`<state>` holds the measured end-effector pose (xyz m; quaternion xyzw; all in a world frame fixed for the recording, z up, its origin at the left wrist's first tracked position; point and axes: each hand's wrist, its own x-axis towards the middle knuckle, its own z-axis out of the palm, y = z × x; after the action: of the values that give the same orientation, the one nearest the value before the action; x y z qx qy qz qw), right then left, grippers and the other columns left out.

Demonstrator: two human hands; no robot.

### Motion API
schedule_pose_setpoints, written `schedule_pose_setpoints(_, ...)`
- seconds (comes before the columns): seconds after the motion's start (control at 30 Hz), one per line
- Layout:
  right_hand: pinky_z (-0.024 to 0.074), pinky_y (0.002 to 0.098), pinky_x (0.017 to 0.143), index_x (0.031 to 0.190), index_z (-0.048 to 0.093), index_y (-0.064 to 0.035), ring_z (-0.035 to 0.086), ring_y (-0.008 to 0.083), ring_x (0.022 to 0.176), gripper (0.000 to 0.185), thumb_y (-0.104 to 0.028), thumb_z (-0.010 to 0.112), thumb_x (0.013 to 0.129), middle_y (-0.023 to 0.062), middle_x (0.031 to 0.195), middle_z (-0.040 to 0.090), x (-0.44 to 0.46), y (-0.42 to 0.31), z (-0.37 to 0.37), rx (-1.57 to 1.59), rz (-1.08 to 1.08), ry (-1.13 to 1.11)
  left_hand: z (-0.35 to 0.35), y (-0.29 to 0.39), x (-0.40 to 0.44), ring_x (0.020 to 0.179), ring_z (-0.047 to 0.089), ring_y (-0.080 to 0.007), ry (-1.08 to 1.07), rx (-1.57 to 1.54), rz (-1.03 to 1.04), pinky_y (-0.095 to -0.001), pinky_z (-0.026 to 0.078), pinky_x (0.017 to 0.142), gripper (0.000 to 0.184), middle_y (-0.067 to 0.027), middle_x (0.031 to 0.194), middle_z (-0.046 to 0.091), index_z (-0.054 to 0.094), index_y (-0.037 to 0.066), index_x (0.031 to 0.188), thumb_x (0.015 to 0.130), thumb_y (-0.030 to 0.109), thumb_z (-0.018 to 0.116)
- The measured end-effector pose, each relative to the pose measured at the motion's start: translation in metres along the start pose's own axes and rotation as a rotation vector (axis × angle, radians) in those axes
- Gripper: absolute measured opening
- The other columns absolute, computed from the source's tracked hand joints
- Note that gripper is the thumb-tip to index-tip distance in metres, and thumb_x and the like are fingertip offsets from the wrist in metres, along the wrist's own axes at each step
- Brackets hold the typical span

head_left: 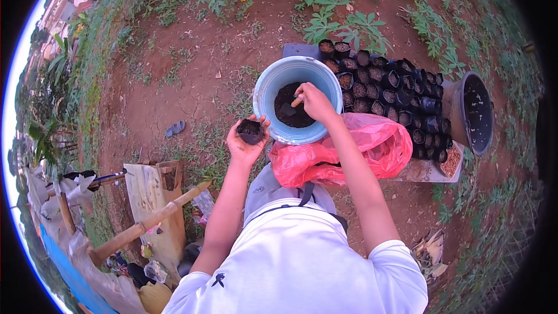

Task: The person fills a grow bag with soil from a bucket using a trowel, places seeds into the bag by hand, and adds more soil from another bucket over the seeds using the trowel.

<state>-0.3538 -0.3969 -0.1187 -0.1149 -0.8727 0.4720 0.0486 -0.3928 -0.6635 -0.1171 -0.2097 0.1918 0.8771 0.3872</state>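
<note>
My left hand (246, 143) is wrapped round a small black nursery bag (250, 131) with dark soil in it, held just left of the bucket. A light blue bucket (264, 99) stands in front of me with dark soil (299, 118) at its bottom. Inside its rim, my right hand (314, 102) grips the wooden handle of a small trowel (288, 109). The dark blade rests at the soil. Against the bucket's near side lies a red plastic bag (372, 139), loosely crumpled.
Rows of filled black nursery bags (393, 80) stand to the right on a board. Beyond them a large dark tub (478, 113) lies tilted, near a container of brown grains (450, 163). A bamboo pole (151, 224) juts in at lower left. Sandals (175, 128) lie on the ground.
</note>
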Motion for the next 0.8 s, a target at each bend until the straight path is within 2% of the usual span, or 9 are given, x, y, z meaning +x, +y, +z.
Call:
schedule_pose_setpoints(0.37, 0.0468, 0.0417, 0.087, 0.096, 0.059, 0.0006, 0.061, 0.035, 0.097, 0.009, -0.008, 0.055, 0.096, 0.0172, 0.098, 0.061, -0.005, 0.017, -0.001, 0.135, 0.028, -0.001, 0.001, -0.008, -0.006, 0.119, 0.057, -0.0384, -0.006, 0.014, 0.033, -0.0477, 0.051, 0.09, 0.047, -0.022, 0.129, 0.059, 0.055, 0.001, 0.124, 0.094, 0.036, 0.051)
schedule_pose_setpoints(0.47, 0.0482, 0.0411, 0.084, 0.097, 0.059, 0.0008, 0.062, 0.0329, 0.094, 0.01, -0.009, 0.055, 0.097, 0.0173, 0.099, 0.062, -0.007, 0.019, -0.003, 0.203, 0.098, 0.002, 0.0, -0.01, -0.008, 0.118, 0.058, -0.0381, -0.009, -0.002, 0.036, -0.0476, 0.051, 0.089, 0.046, -0.0218, 0.129, 0.059, 0.055, 0.001, 0.123, 0.093, 0.035, 0.052)
schedule_pose_setpoints(0.63, 0.051, 0.0376, 0.07, 0.097, 0.057, 0.0021, 0.063, 0.0238, 0.078, 0.013, -0.01, 0.054, 0.099, 0.0143, 0.091, 0.062, -0.013, 0.012, -0.009, 0.267, 0.129, -0.009, -0.002, -0.013, -0.016, 0.117, 0.058, -0.038, -0.023, 0.002, 0.053, -0.0474, 0.051, 0.09, 0.045, -0.0215, 0.129, 0.059, 0.056, 0.0, 0.122, 0.092, 0.035, 0.052)
schedule_pose_setpoints(0.8, 0.0511, 0.0347, 0.066, 0.098, 0.057, 0.0013, 0.062, 0.0192, 0.071, 0.013, -0.011, 0.052, 0.1, 0.0117, 0.086, 0.061, -0.018, 0.008, -0.015, 0.296, 0.153, -0.013, -0.006, -0.013, -0.022, 0.117, 0.057, -0.0405, -0.037, -0.032, 0.055, -0.0492, 0.051, 0.091, 0.045, -0.0244, 0.129, 0.059, 0.055, 0.0, 0.121, 0.094, 0.036, 0.052)
